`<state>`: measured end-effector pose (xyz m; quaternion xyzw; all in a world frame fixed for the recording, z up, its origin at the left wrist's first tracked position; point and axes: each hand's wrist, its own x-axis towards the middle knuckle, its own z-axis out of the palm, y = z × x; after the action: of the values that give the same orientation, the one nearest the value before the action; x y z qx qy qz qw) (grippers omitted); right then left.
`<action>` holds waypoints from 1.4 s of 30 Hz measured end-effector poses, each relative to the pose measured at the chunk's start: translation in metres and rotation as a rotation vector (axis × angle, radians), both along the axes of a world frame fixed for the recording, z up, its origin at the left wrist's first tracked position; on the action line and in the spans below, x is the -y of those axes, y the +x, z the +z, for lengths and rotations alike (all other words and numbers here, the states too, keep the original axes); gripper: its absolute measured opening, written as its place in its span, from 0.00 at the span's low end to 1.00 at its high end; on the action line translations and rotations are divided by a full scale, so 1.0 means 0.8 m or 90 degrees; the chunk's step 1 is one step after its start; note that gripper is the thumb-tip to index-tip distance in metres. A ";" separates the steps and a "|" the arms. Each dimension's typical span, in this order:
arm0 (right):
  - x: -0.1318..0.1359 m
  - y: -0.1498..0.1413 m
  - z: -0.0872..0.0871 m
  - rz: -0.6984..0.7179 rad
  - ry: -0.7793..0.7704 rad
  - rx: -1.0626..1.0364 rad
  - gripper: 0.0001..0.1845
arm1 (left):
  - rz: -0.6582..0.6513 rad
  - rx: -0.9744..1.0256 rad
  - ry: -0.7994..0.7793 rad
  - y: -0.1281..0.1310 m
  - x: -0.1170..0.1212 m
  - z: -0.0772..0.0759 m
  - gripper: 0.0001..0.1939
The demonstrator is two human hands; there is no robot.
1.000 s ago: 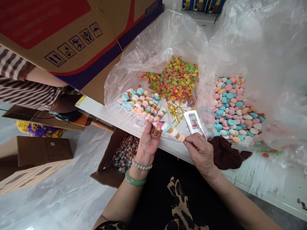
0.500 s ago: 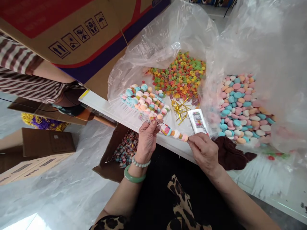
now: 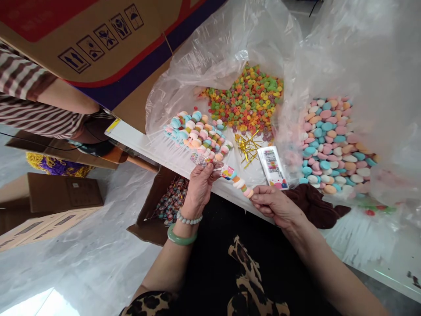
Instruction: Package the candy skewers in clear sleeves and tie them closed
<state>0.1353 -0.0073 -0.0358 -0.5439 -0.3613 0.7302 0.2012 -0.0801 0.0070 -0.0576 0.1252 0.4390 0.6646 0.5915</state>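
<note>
A marshmallow candy skewer (image 3: 241, 184) spans the space between my hands, over the table's front edge. My right hand (image 3: 271, 202) pinches its lower right end. My left hand (image 3: 200, 182) is closed on a clear plastic wrapper with a bright print (image 3: 226, 171), which lies around the skewer's other end. Just beyond the left hand, finished-looking marshmallow skewers (image 3: 200, 136) lie in a pile with white sticks pointing left. Gold twist ties (image 3: 247, 148) and a stack of printed wrappers (image 3: 272, 167) lie behind the right hand.
Ring gummies (image 3: 251, 98) and pastel marshmallows (image 3: 329, 145) fill plastic bags on the table. A brown cloth (image 3: 311, 206) and white sticks (image 3: 365, 237) lie at right. Below left, a carton (image 3: 140, 230) holds wrapped candies. A striped-sleeved person (image 3: 29, 87) is behind the large box (image 3: 108, 44).
My right hand has moved a little left and down, tilting the skewer more steeply. More of the printed wrapper shows beside my left hand. The whole view has shifted slightly.
</note>
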 end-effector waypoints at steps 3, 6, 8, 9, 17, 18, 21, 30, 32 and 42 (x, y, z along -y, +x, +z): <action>0.008 -0.004 -0.007 -0.044 0.295 0.152 0.09 | 0.013 -0.027 -0.005 0.001 0.001 0.001 0.10; 0.017 -0.005 -0.014 -0.016 0.663 0.361 0.09 | 0.018 -0.070 -0.012 0.002 0.002 0.005 0.11; 0.023 -0.005 -0.018 0.043 0.836 0.475 0.11 | 0.021 -0.092 -0.014 0.004 0.003 0.008 0.11; 0.025 -0.005 -0.019 0.073 0.898 0.519 0.12 | 0.021 -0.098 -0.012 0.005 0.004 0.009 0.11; 0.020 -0.004 -0.008 0.021 0.653 0.334 0.09 | 0.010 0.010 0.021 0.026 0.007 0.027 0.12; 0.017 -0.003 -0.006 0.008 0.536 0.256 0.08 | 0.002 0.004 0.030 0.032 0.008 0.030 0.12; 0.012 0.000 -0.002 -0.002 0.203 0.048 0.09 | -0.050 -0.063 0.039 0.048 0.012 0.042 0.12; 0.017 0.018 -0.011 -0.042 0.551 0.252 0.09 | -0.155 -0.058 -0.102 0.056 -0.007 0.046 0.22; 0.020 0.021 -0.011 -0.041 0.667 0.368 0.11 | -0.124 -0.086 -0.084 0.066 -0.005 0.041 0.20; 0.025 0.028 -0.009 0.012 0.877 0.600 0.13 | 0.017 -0.057 -0.065 0.073 -0.003 0.051 0.13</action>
<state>0.1578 -0.0275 -0.0434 -0.5447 -0.7780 0.0434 0.3101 -0.0216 0.0097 -0.0167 0.1185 0.5002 0.6431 0.5677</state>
